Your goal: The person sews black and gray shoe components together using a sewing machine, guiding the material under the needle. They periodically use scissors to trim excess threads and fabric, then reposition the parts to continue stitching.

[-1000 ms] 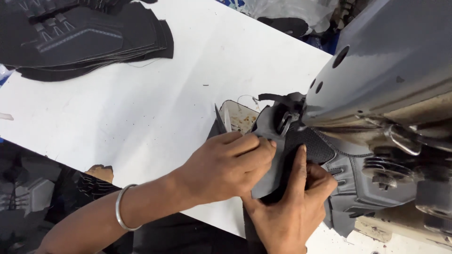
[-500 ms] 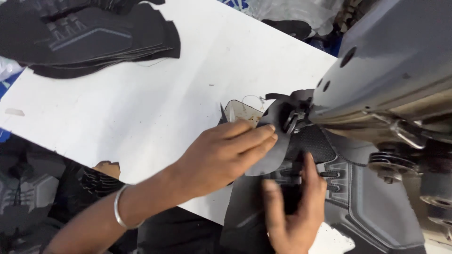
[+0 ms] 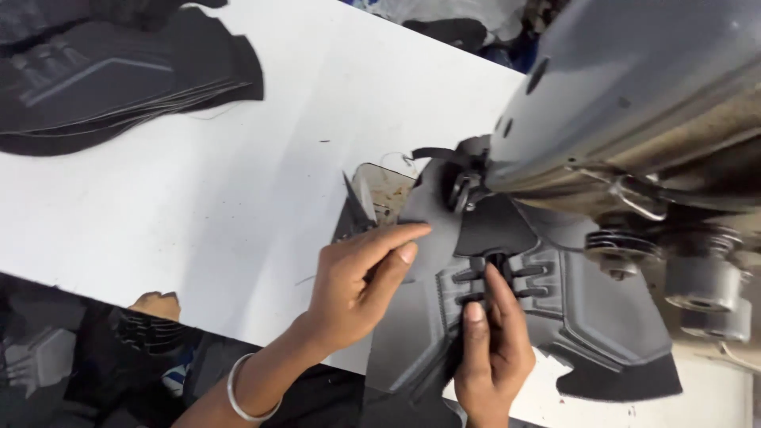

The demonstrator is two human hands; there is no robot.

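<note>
Grey shoe upper [image 3: 587, 317] under sewing machine [image 3: 634, 103]; both hands pressing it.

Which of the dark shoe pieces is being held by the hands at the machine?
The grey shoe upper under the sewing machine, pressed by the left hand and right hand; the others lie stacked far left, untouched.

Bare white table [image 3: 198, 206] lies open leftward; the sewing machine head [image 3: 634, 103] blocks the right.

Two hands [image 3: 357, 277], one sewing machine [image 3: 634, 103]
</note>
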